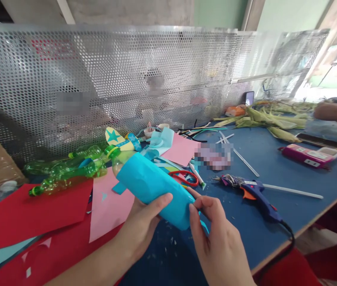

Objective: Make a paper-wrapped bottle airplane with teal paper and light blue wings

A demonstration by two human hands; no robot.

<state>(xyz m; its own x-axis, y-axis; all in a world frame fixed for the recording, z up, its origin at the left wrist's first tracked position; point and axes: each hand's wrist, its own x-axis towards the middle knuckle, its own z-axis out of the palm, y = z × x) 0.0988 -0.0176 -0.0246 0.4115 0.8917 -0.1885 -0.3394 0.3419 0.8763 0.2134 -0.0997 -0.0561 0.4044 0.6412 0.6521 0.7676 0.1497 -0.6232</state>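
A plastic bottle wrapped in bright blue paper lies tilted across the middle of the head view, its green cap pointing up and left. My left hand grips it from below, thumb resting on the paper. At the bottle's base, my right hand pinches the edge of the blue paper between thumb and fingers. A narrow blue strip sticks out under the right fingers. Behind the bottle, the red handles of scissors show. To the right lies a blue glue gun with a white glue stick in it.
Green bottles lie at the left, beyond red card and pink paper. A perforated metal screen stands behind. At the right are corn husks, a purple power strip and another person's hand.
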